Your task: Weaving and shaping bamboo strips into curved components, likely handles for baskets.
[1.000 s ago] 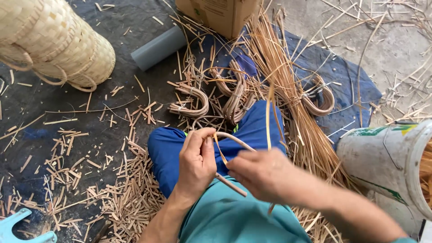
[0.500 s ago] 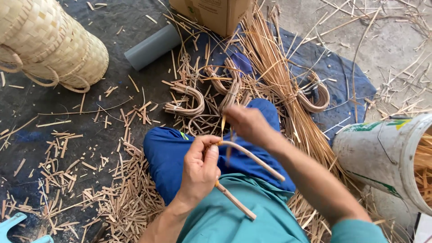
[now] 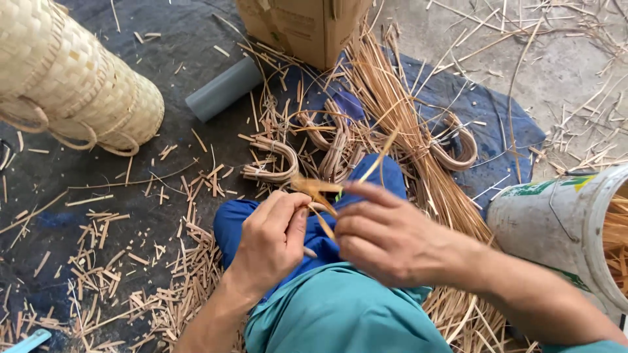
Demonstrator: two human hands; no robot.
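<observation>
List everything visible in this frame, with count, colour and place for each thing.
Woven basket: one, pale straw, top left, on its side.
Pipe piece: one, grey, on the dark mat right of the basket.
Cardboard box: one, brown, top centre.
Bundle of long strips: one, tan, centre, on a blue cloth.
Curved handles: several, tan, in front of the knee.
Bucket: one, white, right edge, holding strips.
Short offcuts: many, tan, scattered lower left.
Left hand: pinching a thin strip.
Right hand: fingers on the same strip.
</observation>
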